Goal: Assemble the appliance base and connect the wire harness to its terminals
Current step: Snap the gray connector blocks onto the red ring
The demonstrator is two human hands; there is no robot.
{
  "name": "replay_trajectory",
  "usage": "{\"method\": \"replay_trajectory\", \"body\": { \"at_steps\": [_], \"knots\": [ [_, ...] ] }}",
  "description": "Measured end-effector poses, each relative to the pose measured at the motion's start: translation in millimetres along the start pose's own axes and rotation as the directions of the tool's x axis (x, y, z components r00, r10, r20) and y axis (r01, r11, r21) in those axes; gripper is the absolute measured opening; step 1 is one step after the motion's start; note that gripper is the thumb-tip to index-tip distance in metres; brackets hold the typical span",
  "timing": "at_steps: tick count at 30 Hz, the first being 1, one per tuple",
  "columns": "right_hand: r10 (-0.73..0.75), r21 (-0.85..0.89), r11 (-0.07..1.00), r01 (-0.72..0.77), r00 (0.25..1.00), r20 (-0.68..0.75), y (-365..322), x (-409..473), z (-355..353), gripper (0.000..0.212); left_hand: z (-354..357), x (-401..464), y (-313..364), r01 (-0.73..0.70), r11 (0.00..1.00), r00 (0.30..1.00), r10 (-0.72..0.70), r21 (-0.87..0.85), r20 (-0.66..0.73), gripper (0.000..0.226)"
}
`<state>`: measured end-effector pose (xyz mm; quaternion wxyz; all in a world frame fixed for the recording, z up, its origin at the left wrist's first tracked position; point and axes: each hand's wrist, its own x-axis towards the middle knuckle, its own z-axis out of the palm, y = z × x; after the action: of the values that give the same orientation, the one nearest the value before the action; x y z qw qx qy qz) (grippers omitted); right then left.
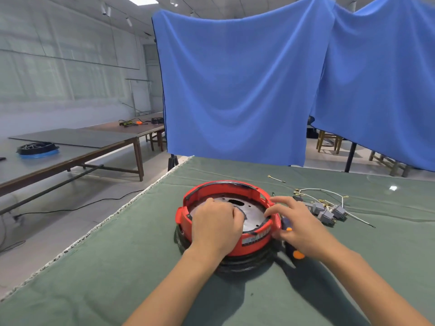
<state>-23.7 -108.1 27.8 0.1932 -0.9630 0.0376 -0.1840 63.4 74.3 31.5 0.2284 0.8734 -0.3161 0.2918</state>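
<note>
Seating of the metal plate [253, 214] inside the red base [226, 198] appears to be the step in hand. You are working at the middle of the green-covered table [117, 267], with the base sitting directly in front of you on a dark ring [242, 264].

Your left hand [215, 225] is lying over the near-left part of the plate with fingers curled; whether it is pinching anything underneath, I cannot tell. Your right hand [299, 224] is gripping a screwdriver [290, 238] with a dark handle and orange end against the palm, while its fingers are reaching over the right rim towards the plate edge.

Advice: keep pressing the plate evenly with both hands so it is lying flat, and keep checking that its holes are lining up before driving any fastener. Consider setting the screwdriver down while you are positioning; it is limiting your right fingers.

The base is showing as a round red shell, open upward, with a dark band along the far rim and a printed label on the near wall. The wire harness [327, 208], with grey connectors and white leads, is lying just to the right on the cloth, not yet connected. One short loose wire [275, 178] is lying further back.
</note>
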Motion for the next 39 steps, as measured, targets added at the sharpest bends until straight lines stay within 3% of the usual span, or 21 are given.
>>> {"method": "replay_trajectory", "body": {
  "at_steps": [3,5,8,10,13,17,20,23,25,30,37,39],
  "knots": [
    [0.001,0.154,0.988,0.003,1.000,-0.024,-27,-2,8,0.034,9,-6,24,0.072,0.997,0.996,-0.070,-0.040,0.055,0.038],
    [-0.022,0.224,0.974,0.035,0.998,-0.060,-39,-5,13,0.031,15,-13,30,0.096,0.995,0.991,-0.097,0.022,0.097,0.046],
    [0.022,0.367,0.930,0.002,0.998,-0.062,-36,-9,10,0.038,15,-19,21,0.060,0.993,0.996,-0.066,0.103,0.054,0.060],
    [0.074,0.387,0.921,-0.041,0.995,-0.068,-24,-12,4,0.040,13,-16,9,0.001,0.998,0.999,-0.003,0.056,0.040,0.061],
    [0.131,0.347,0.935,-0.075,0.981,-0.143,-8,-15,4,0.041,10,-5,-5,-0.098,0.995,0.994,0.099,-0.024,0.048,0.051],
    [0.184,0.298,0.951,-0.087,0.930,-0.318,2,-7,16,0.041,14,-4,17,-0.148,0.986,0.985,0.153,0.078,-0.073,0.046],
    [0.359,0.238,0.930,-0.279,0.830,-0.428,25,2,13,0.033,26,-4,28,-0.171,0.981,0.974,0.182,0.095,-0.132,0.046],
    [0.516,0.013,0.842,-0.539,0.798,-0.312,57,11,8,0.040,33,0,23,-0.186,0.974,0.956,0.210,0.132,-0.206,0.046],
    [0.577,-0.070,0.796,-0.601,0.790,-0.209,70,17,7,0.050,37,2,21,-0.205,0.971,0.943,0.229,0.123,-0.241,0.046],
    [0.594,-0.200,0.780,-0.592,0.802,-0.059,78,36,5,0.057,41,7,13,-0.209,0.975,0.936,0.221,0.072,-0.275,0.045],
    [0.576,-0.222,0.784,-0.580,0.813,-0.089,77,41,8,0.029,41,5,6,-0.243,0.970,0.936,0.242,0.026,-0.255,0.045],
    [0.529,-0.182,0.815,-0.550,0.835,-0.153,75,38,6,0.024,41,4,2,-0.212,0.974,0.950,0.187,-0.078,-0.249,0.046]
  ]
}}
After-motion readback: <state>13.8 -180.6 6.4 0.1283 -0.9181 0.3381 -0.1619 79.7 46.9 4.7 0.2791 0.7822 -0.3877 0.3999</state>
